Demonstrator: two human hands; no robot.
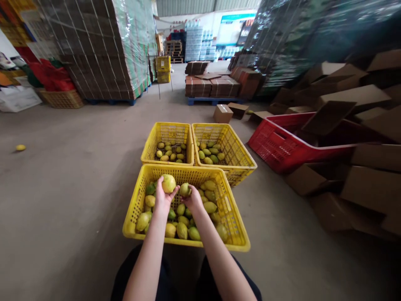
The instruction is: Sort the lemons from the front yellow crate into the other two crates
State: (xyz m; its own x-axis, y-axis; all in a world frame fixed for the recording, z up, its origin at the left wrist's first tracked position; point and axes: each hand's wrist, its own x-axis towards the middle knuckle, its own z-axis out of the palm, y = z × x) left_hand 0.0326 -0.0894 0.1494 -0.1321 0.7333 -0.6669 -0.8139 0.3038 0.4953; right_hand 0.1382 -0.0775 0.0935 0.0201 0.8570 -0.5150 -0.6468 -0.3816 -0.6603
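Note:
My left hand [162, 194] is closed round a large, pale yellow lemon [168, 183], raised over the front yellow crate [184, 170]. Just to its right, my right hand [193, 200] grips a smaller, duller green-yellow lemon [185, 190]. The two fruits are close together but apart. Beneath both hands, loose yellow and green lemons [182, 230] cover the bottom of the front crate. My forearms hide part of them.
Behind the front crate stand a back left yellow crate [144, 155] and a back right yellow crate [247, 155], each holding several lemons. A red crate [270, 144] and cardboard boxes [369, 188] crowd the right. One lemon [20, 147] lies on the floor at left.

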